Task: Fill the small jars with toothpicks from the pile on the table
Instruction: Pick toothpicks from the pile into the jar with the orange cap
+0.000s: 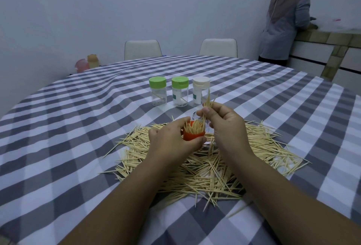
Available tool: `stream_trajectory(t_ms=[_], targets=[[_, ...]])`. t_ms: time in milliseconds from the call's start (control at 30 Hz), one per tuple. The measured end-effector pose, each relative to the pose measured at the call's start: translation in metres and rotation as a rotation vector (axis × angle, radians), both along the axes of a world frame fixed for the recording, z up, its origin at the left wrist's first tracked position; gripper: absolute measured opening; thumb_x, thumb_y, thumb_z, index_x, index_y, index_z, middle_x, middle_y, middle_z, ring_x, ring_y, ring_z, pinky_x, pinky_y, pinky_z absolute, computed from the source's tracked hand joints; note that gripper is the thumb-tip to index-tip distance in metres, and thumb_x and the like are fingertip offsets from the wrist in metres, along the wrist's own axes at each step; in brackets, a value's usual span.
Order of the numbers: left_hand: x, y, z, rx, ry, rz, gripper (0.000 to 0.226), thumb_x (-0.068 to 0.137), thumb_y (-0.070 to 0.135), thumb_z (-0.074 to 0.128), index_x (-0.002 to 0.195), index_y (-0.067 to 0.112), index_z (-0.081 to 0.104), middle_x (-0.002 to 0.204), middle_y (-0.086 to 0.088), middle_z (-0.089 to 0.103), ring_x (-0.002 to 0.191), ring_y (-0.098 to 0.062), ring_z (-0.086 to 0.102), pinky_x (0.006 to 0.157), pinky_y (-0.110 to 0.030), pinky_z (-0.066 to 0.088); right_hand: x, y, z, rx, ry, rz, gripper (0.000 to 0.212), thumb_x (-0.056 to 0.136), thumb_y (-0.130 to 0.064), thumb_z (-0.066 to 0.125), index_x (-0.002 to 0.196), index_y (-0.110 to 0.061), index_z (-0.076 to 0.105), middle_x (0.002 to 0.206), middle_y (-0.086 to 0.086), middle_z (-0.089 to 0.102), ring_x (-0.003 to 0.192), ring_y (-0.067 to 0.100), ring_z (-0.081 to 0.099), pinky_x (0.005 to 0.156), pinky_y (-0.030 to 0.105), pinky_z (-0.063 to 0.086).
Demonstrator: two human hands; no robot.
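Right hand (220, 119) pinches a small bundle of toothpicks (207, 106) between thumb and fingers. Bundle's long axis runs nearly upright, tilted slightly toward the far side: upper tips fan out above the hand, lower tips point down and left at the mouth of the orange jar (193, 135).

Left hand (172, 141) grips that orange jar, fingers and thumb curled round its wall, mouth up and open. The jar is already bristling with toothpicks, which stand up past the rim. It's held just above the pile (205, 166), which spreads over the checked tablecloth (78, 127) under and around both hands.

Key relation: jar sits down and left of the right hand, very close. Bundle's lower ends look to be at or just inside the rim; can't tell if they've actually entered. Bundle axis and jar axis are roughly lined up, so my read is the next move is a short push down along that axis. The jar looks nearly full, so the risk is the new sticks jamming on the standing ones and splaying out.

Three more jars stand in a row beyond the hands: left green-lidded jar (157, 93), middle green-lidded jar (180, 93), white-lidded jar (200, 92). Lids on, and the two green ones hold a stray stick or so each. Those are not yet filled.

Something clear lies between the hands and the row; can't identify it.
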State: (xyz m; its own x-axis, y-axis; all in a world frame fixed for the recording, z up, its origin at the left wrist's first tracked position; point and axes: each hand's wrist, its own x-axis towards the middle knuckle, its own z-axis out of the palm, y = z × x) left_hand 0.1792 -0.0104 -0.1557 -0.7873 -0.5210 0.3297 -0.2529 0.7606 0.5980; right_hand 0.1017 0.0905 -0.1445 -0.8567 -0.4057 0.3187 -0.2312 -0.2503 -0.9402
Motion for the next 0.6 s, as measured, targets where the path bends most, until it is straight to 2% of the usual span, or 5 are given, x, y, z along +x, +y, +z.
stream_trajectory(t_ms=[100,300,400,500,600], targets=[[0.0011,0.0011,0.0012,-0.002,0.0,-0.041,0.053,0.079,0.054,0.066,0.127,0.04,0.051,0.088,0.023,0.052,0.092,-0.001,0.044,0.086,-0.027,0.013,0.0021,-0.0007,-0.0004,0.046,0.016,0.065,0.012,0.093,-0.013,0.056,0.088,-0.013,0.067,0.082,-0.002,0.07,0.068,-0.007,0.063,0.057,0.008,0.047],[-0.0002,0.0001,0.0,-0.043,-0.027,-0.07,0.021,0.08,0.054,0.063,0.096,0.044,0.052,0.086,0.019,0.059,0.092,-0.005,0.051,0.086,-0.033,0.02,0.0014,-0.0058,-0.0057,0.098,-0.022,0.13,0.013,0.094,-0.013,0.054,0.092,-0.015,0.066,0.093,0.0,0.072,0.084,0.011,0.068,0.073,0.026,0.057],[0.0004,0.0004,0.0003,-0.032,-0.02,-0.057,0.036,0.081,0.054,0.062,0.115,0.047,0.052,0.099,0.018,0.062,0.103,-0.009,0.053,0.088,-0.031,0.019,0.0017,-0.0043,-0.0053,0.129,-0.04,0.116,0.019,0.097,-0.015,0.05,0.105,-0.014,0.067,0.098,-0.002,0.07,0.084,0.008,0.066,0.068,0.021,0.054],[0.0008,-0.0005,-0.0009,-0.023,-0.03,-0.034,0.063,0.081,0.053,0.064,0.138,0.039,0.041,0.124,0.013,0.06,0.117,-0.009,0.05,0.098,-0.033,0.017,0.0008,-0.0042,-0.0049,0.156,-0.042,0.107,0.027,0.098,-0.018,0.047,0.121,-0.017,0.061,0.114,-0.006,0.066,0.101,0.002,0.062,0.087,0.022,0.052],[0.001,0.0001,-0.0006,-0.022,-0.013,-0.052,0.062,0.082,0.051,0.064,0.138,0.04,0.041,0.122,0.014,0.06,0.115,-0.008,0.051,0.094,-0.029,0.016,0.001,-0.0047,-0.0053,0.224,0.009,0.078,0.03,0.098,-0.02,0.047,0.125,-0.018,0.06,0.122,-0.004,0.063,0.112,0.008,0.058,0.098,0.028,0.047]])
